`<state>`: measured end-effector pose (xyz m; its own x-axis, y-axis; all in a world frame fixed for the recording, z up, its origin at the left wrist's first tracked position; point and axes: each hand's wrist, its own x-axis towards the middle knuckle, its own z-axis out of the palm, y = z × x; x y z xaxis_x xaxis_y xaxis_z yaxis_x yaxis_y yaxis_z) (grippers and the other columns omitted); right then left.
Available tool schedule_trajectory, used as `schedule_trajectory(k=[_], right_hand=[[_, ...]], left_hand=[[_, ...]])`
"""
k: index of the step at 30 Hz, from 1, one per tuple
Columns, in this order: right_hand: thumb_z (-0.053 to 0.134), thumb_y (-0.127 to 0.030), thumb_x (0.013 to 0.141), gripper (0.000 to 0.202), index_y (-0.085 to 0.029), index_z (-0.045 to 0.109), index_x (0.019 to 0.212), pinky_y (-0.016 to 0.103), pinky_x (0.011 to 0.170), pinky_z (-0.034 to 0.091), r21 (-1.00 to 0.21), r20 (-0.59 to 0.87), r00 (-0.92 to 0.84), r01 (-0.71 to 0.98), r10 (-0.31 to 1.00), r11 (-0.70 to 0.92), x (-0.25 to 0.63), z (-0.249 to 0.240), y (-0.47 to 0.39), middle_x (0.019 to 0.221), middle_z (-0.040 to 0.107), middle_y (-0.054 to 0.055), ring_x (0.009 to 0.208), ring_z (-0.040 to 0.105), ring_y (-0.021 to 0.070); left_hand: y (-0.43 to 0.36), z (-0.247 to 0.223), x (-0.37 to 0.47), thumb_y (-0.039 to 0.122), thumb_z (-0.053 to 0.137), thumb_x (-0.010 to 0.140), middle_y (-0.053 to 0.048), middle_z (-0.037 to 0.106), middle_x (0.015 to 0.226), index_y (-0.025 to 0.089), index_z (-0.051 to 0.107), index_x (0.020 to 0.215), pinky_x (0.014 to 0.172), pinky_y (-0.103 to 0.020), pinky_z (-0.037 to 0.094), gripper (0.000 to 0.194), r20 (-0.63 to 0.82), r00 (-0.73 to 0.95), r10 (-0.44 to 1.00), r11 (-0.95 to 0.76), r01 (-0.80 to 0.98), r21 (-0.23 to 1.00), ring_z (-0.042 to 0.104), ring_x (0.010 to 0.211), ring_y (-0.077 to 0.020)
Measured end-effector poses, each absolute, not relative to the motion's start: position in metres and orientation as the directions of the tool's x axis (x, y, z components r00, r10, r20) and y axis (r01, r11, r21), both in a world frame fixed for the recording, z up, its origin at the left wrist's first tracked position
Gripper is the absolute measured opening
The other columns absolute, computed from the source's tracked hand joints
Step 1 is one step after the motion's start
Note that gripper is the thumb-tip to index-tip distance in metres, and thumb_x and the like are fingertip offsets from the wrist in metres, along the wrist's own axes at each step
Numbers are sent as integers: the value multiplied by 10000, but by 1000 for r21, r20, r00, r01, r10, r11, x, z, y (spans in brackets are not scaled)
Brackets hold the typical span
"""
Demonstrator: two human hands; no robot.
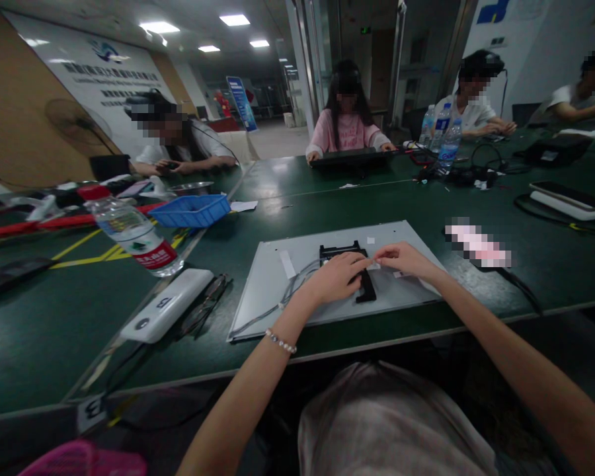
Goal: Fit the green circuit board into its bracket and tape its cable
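Head view, clock set on the panel's centre: nearest, at seven o'clock, a beaded bracelet (281, 341) circles the left wrist. Left hand (338, 274) lies palm-down over a black bracket (367, 289) mid-panel; its fingertips meet those of the right hand (407, 260), just right of the bracket. Whether either pinches a white scrap there, I cannot tell. Beneath lies the thin grey panel (262, 284), flat on the green table (302, 192), probably stiff, fairly light, slick-faced, best held by opposite side edges. The bracket looks rigid; the grey cable (302, 272) likely flexes and would make a poor handle. At nine sits a white power bank (171, 304), beyond it a water bottle (133, 231); at ten, a blue tray (193, 215); farthest, at twelve, a co-worker in pink (350, 129).
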<state>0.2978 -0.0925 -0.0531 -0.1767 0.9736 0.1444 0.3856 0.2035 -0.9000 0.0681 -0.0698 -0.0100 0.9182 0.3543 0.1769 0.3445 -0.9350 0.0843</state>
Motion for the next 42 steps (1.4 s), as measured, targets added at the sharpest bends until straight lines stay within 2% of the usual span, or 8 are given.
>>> schedule_trajectory(k=[9, 13, 23, 31, 35, 38, 42], right_hand=[[636, -307, 775, 179, -178, 738, 847, 297, 752, 498, -841, 230, -118, 475, 966, 259, 291, -64, -88, 819, 731, 36, 762, 660, 181], [604, -270, 795, 170, -174, 732, 851, 287, 737, 496, -827, 250, -132, 486, 959, 282, 288, -63, -90, 822, 732, 36, 755, 659, 173], [606, -188, 799, 163, -198, 729, 906, 291, 756, 492, -684, 314, -179, 638, 932, 353, 285, -58, -98, 920, 719, 40, 813, 646, 173], [621, -255, 803, 176, -183, 726, 925, 298, 728, 481, -644, 304, -195, 679, 933, 352, 287, -55, -100, 924, 691, 66, 775, 629, 177], [638, -312, 794, 226, -199, 718, 973, 296, 726, 468, -638, 285, -225, 680, 932, 360, 287, -55, -100, 936, 672, 58, 776, 616, 174], [632, -303, 791, 196, -197, 716, 934, 295, 723, 458, -649, 286, -212, 674, 934, 352, 285, -56, -99, 921, 662, 53, 771, 610, 170], [616, -275, 784, 141, -184, 675, 874, 279, 691, 452, -729, 274, -180, 602, 945, 326, 284, -57, -98, 833, 667, 27, 728, 605, 158]], left_hand=[[-68, -11, 66, 195, 408, 925, -71, 514, 1316, 215, 521, 1295, 1071, -349, 369, 387, 172, 926, 336, -942, 328, 73, 469, 1236, -203], [-68, -12, 67, 196, 425, 919, -81, 517, 1311, 204, 537, 1280, 1076, -358, 367, 378, 183, 924, 337, -942, 330, 69, 473, 1233, -213], [-68, -15, 69, 175, 444, 898, -90, 528, 1295, 177, 561, 1209, 1062, -352, 385, 332, 194, 910, 366, -929, 345, 136, 494, 1214, -214], [-69, -14, 69, 189, 446, 899, -112, 529, 1307, 142, 532, 1245, 1064, -355, 388, 359, 194, 906, 375, -924, 349, 159, 497, 1216, -217], [-68, -14, 70, 196, 437, 905, -113, 534, 1306, 148, 551, 1222, 1061, -371, 391, 341, 185, 906, 381, -922, 358, 150, 496, 1223, -222], [-68, -14, 70, 199, 432, 910, -110, 536, 1306, 147, 554, 1215, 1066, -363, 382, 333, 177, 908, 380, -923, 359, 139, 493, 1229, -218], [-68, -13, 69, 199, 440, 906, -94, 528, 1318, 163, 519, 1258, 1064, -352, 373, 363, 171, 910, 378, -925, 361, 120, 494, 1225, -212]])
